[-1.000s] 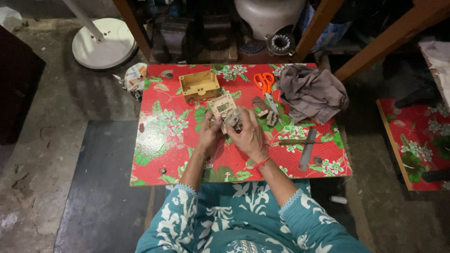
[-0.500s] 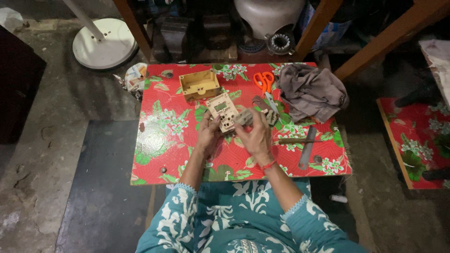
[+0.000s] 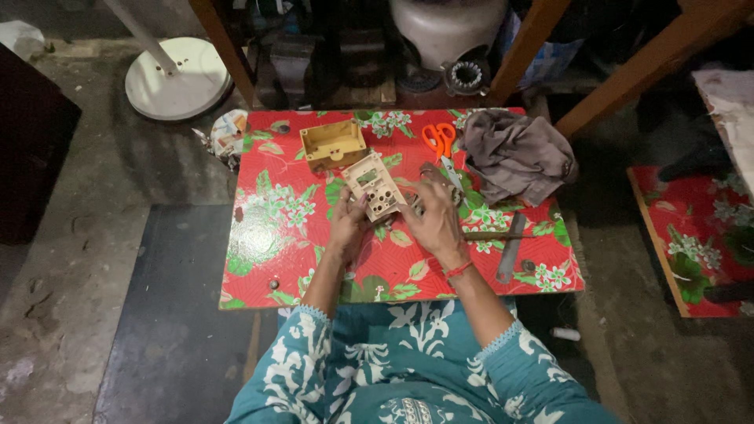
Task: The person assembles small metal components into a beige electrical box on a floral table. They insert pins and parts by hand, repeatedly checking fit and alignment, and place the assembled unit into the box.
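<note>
Your left hand (image 3: 348, 224) is closed around the near end of a cream plastic plate (image 3: 375, 187) with rows of small holes in it. The plate is tipped up off the table (image 3: 259, 235), just past your fingers. Your right hand (image 3: 434, 220) is beside it, curled over some small dark metal parts (image 3: 414, 206). You cannot tell from here if it pinches one of them or only rests on them. Your two hands are close together, almost touching.

Keep a firm hold on the plate with your left hand so it does not wobble. It looks light and stiff, so a hard squeeze is not needed. Hold it by the edges, so your fingers do not cover the holes. Turn the side you work on up toward your eyes.

Move your right hand slowly. The little parts are small and dark, and they could hide among the flowers on the red cloth. Work low over the table, so a dropped part lands close and does not roll to the floor.

The yellow plastic box (image 3: 333, 144) sits just behind the plate, open side up. The orange scissors (image 3: 440, 141) lie to the right of it, next to a heap of grey cloth (image 3: 514, 153). A long dark tool (image 3: 510, 255) lies by your right wrist. Mind your arm so you do not knock it off the edge.
</note>
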